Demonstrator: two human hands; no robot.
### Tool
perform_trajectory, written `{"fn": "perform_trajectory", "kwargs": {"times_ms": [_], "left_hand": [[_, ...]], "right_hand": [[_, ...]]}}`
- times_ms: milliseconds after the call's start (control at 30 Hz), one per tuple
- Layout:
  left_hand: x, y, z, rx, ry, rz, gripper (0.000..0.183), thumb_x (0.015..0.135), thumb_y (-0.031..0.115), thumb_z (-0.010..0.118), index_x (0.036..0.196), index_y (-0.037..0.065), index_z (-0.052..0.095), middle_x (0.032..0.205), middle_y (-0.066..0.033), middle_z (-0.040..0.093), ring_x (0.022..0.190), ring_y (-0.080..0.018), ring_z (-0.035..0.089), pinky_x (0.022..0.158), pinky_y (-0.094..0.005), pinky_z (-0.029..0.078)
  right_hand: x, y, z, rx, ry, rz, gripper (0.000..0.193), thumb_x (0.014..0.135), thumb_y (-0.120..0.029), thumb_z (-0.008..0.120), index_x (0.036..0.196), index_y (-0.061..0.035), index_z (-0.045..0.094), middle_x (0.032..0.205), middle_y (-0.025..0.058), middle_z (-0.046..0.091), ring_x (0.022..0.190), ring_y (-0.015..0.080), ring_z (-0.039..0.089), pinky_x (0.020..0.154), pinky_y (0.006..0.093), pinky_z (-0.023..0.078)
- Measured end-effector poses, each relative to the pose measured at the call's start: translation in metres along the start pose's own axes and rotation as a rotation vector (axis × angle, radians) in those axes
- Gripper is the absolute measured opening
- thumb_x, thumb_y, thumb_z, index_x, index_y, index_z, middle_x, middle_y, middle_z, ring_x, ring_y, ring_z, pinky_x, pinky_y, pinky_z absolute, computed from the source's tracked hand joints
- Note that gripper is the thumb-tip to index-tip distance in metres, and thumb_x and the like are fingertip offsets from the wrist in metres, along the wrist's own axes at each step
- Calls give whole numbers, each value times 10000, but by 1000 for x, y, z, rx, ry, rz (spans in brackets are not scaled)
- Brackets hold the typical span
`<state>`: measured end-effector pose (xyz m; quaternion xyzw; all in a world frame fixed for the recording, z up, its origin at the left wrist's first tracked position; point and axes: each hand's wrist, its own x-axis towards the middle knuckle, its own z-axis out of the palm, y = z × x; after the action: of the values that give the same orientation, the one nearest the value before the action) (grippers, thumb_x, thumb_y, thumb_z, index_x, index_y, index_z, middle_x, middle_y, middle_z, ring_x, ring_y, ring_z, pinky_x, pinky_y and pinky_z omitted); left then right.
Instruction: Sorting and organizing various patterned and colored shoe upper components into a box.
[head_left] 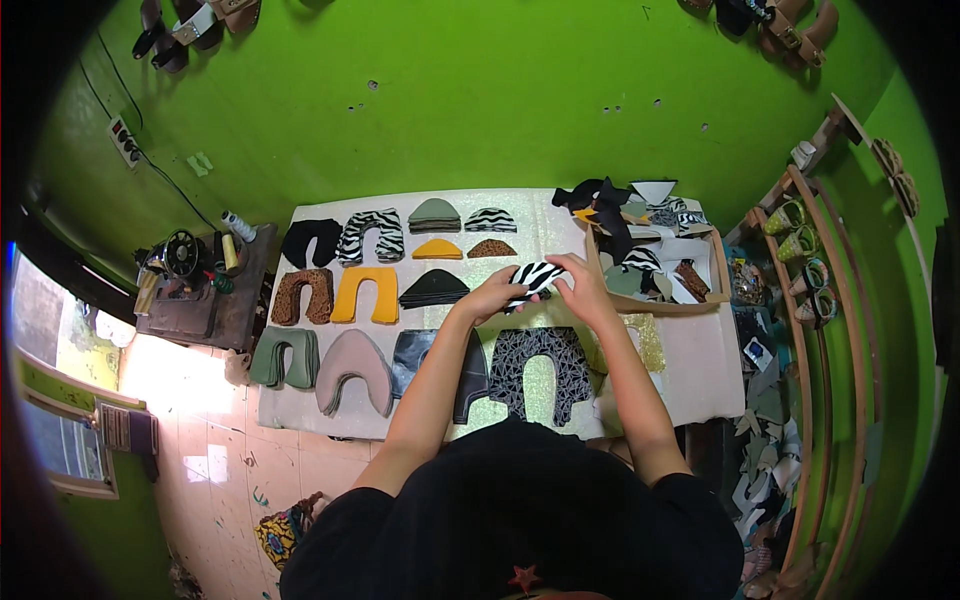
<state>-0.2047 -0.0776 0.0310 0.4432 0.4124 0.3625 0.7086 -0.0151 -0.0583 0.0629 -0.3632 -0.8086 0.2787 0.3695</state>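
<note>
Between my two hands I hold a zebra-striped cut piece (537, 280) above the table, its lower edge dark. My left hand (492, 295) grips its left end, and my right hand (582, 288) has its fingers bent over the right end. Left of my hands lies a stack of black half-round pieces (434, 289). Beyond it are a zebra half-round stack (491, 220), a leopard-print half-round piece (492, 249), a yellow one (437, 249) and a grey-green stack (434, 215). Nearer me sits a black U-shaped piece with pale lines (542, 362).
Several U-shaped stacks, among them a yellow one (366, 296) and a pink one (353, 372), cover the table's left side. An open cardboard box (715, 275) of scraps stands right. A sewing machine (182, 262) is at far left, a wooden rack (800, 400) at right.
</note>
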Motion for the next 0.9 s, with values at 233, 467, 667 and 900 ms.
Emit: {"fn": "perform_trajectory", "kwargs": {"times_ms": [233,467,667,900], "left_hand": [[12,-13,-16,129,-23,-34,299,856,62,465,1149,24,416,845,-58,597,638,-66,515,561,-197,422],[24,-21,-37,166,78,-37,310,844,46,494,1147,-1,444,831,-60,618,641,-62,524,576,-201,436],[42,-20,-66,238,117,-58,270,839,49,515,1096,-21,470,828,-75,623,649,-94,567,556,-213,446],[83,-40,-119,123,568,149,415,824,68,503,1212,22,362,942,-116,585,761,-124,578,655,-236,447]], "right_hand": [[8,27,12,-5,-151,49,328,699,-35,548,1023,11,570,912,161,575,840,292,564,753,322,435],[26,56,42,13,-112,292,213,719,-102,625,894,19,626,671,61,598,584,93,521,535,236,418],[53,78,66,61,-120,355,174,718,-127,638,801,25,627,600,53,568,545,103,499,520,239,410],[120,122,92,117,66,521,163,711,-92,637,832,14,618,644,80,600,584,118,543,546,256,426]]}}
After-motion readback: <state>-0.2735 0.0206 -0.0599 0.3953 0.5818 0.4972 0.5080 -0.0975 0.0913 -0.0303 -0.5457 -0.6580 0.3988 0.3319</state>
